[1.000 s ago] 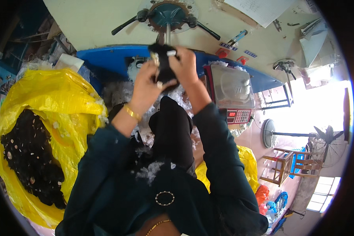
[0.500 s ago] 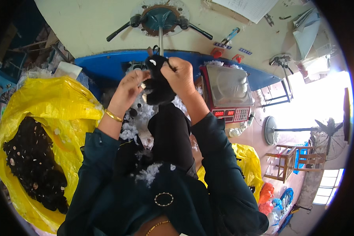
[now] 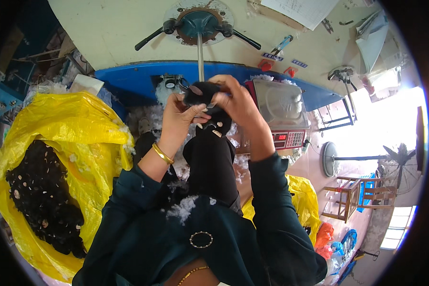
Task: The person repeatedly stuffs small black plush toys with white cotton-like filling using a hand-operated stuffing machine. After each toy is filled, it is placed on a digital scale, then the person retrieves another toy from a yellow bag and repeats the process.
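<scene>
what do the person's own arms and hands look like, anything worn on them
The left hand and right hand are both ungloved. The left sleeve and right sleeve are dark teal cloth, ending partway along the forearms. A smooth, gold-coloured bangle circles the left wrist; none shows on the right.

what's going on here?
A person holds a black plush toy above their lap, the left hand and right hand both on it. The toy is by the lower end of a metal tube; whether they touch is unclear. An open yellow sack with black pieces in it is to the left, a scale to the right. White fluff clings to the person's clothes.
</scene>
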Tool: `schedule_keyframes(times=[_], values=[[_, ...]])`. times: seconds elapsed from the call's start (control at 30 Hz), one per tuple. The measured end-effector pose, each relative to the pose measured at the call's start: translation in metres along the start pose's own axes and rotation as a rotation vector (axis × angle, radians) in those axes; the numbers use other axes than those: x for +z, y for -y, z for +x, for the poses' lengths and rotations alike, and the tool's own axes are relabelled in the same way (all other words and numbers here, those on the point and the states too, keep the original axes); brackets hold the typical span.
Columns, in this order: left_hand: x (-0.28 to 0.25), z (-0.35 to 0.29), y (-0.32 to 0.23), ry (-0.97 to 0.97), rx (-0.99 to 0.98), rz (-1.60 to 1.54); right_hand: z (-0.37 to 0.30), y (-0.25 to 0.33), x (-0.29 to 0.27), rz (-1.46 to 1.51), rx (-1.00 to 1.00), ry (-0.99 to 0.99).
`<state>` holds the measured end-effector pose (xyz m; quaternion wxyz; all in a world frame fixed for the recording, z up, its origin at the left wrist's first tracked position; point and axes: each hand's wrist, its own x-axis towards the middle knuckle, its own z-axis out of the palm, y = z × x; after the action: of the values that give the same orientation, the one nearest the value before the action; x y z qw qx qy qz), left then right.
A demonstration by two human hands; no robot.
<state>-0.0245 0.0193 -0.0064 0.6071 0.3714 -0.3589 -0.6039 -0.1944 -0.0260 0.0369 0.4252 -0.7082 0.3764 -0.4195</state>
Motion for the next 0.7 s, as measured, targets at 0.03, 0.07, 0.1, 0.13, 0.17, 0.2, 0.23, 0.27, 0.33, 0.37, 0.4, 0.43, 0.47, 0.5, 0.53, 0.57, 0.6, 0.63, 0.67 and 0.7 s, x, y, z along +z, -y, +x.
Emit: schedule_keyframes(times=[0.03,0.07,0.1,0.13,0.17,0.2,0.23,0.27,0.33,0.37,0.4,0.43,0.47,0.5,0.53,0.57,0.6,0.63,0.67,0.7], values=[[0.001,-0.001,0.002,-0.019,0.032,0.028,-0.006,0.014,0.005,-0.176,-0.04,-0.003],[0.007,-0.007,-0.003,-0.029,0.023,0.031,-0.012,0.027,0.015,-0.348,-0.075,-0.008],[0.015,-0.014,-0.013,-0.04,0.015,0.034,-0.015,0.035,0.02,-0.519,-0.109,-0.01],[0.021,-0.018,-0.025,-0.044,0.011,0.038,-0.011,0.039,0.017,-0.385,0.022,-0.014],[0.024,-0.017,-0.031,-0.019,-0.009,0.047,-0.006,0.034,0.007,-0.259,0.084,0.01],[0.025,-0.014,-0.037,0.005,-0.028,0.056,0.005,0.016,-0.004,-0.162,0.012,0.043],[0.027,-0.009,-0.041,0.036,-0.053,0.062,0.015,0.0,-0.016,-0.07,-0.054,0.07],[0.028,-0.003,-0.046,0.043,-0.056,0.117,0.024,0.002,-0.022,0.102,0.086,0.173],[0.034,0.01,-0.047,0.03,-0.057,0.084,0.041,-0.005,-0.03,0.226,0.165,0.272],[0.038,0.013,-0.047,0.018,-0.049,0.046,0.046,-0.011,-0.03,0.269,0.108,0.269],[0.039,0.012,-0.045,0.001,-0.079,0.04,0.045,-0.017,-0.032,0.356,0.149,0.303],[0.039,0.011,-0.041,-0.018,-0.108,0.034,0.043,-0.018,-0.031,0.305,0.09,0.323],[0.037,0.009,-0.039,-0.038,-0.138,0.027,0.039,-0.019,-0.03,0.254,0.031,0.343],[0.036,0.007,-0.037,-0.015,-0.142,0.032,0.035,-0.02,-0.029,0.204,-0.027,0.363],[0.034,0.003,-0.033,0.009,-0.153,0.034,0.028,-0.021,-0.027,0.231,-0.054,0.374],[0.032,0.0,-0.03,0.031,-0.165,0.036,0.023,-0.022,-0.025,0.243,-0.027,0.352],[0.03,-0.001,-0.027,0.035,-0.14,0.038,0.019,-0.021,-0.024,0.255,0.0,0.331],[0.027,0.0,-0.025,0.042,-0.127,0.067,0.016,-0.018,-0.022,0.268,0.022,0.311],[0.021,0.003,-0.024,0.049,-0.113,0.095,0.012,-0.011,-0.017,0.205,0.068,0.263],[0.014,0.007,-0.021,0.055,-0.099,0.123,0.011,-0.015,-0.009,0.154,0.011,0.189]])
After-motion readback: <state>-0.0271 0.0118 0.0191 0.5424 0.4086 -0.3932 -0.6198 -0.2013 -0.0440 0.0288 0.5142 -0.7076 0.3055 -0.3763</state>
